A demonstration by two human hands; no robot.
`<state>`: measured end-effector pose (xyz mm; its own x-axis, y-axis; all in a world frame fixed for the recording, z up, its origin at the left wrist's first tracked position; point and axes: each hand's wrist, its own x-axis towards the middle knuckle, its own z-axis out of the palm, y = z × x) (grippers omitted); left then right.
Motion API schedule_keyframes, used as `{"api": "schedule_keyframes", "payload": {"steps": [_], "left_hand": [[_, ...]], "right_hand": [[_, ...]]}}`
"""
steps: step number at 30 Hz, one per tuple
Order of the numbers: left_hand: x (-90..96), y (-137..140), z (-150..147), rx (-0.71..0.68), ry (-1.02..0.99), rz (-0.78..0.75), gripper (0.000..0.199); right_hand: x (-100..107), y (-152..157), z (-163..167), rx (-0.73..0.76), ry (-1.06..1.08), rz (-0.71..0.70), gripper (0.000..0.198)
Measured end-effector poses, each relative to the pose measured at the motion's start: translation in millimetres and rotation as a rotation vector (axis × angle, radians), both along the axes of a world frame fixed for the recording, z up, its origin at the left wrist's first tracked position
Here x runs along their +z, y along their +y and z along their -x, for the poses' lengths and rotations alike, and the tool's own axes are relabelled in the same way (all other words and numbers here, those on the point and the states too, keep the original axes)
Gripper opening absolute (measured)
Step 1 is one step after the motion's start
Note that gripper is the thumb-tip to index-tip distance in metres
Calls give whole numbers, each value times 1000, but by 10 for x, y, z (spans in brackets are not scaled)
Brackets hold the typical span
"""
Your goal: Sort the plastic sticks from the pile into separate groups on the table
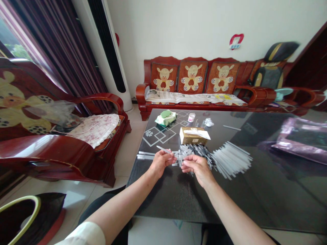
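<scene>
My left hand (162, 162) is closed on a slim translucent white stick (162, 149), which looks like a pen and points up to the left. Beside it, my right hand (196, 166) is in a pinch over a pile of small clear pieces (185, 150); what its fingertips hold, if anything, is too small to make out. Darker slim pieces (203, 152) lie just behind the right hand. To the right, many whitish translucent tubes (233, 159) are fanned out on the table. A few similar white sticks (145, 156) rest left of my left hand.
On the dark glossy table (176, 197) stand a tissue box (193, 136), a green wipes pack (166, 118), a small white cup (191, 117) and a crumpled tissue (208, 122). A shiny pinkish plastic bag (301, 139) lies at right. A bin (35, 207) stands lower left.
</scene>
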<state>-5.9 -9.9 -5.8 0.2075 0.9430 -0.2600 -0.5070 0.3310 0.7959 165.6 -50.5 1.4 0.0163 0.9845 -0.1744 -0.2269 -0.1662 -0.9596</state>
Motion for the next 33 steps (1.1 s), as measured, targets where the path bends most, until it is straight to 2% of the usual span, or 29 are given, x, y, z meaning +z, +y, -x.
{"api": "schedule_keyframes", "payload": {"steps": [13,27,33], "left_hand": [[-58,-83,-56,-49,55,-103,30],[-28,-117,-64,-56,34,-133,33],[-24,-106,-67,-16,59,-118,34]], "right_hand": [[-51,17,48,-18,-40,-10,28],[-29,-10,73,-9,-52,15,31],[-40,-7,73,21,6,19,30]]}}
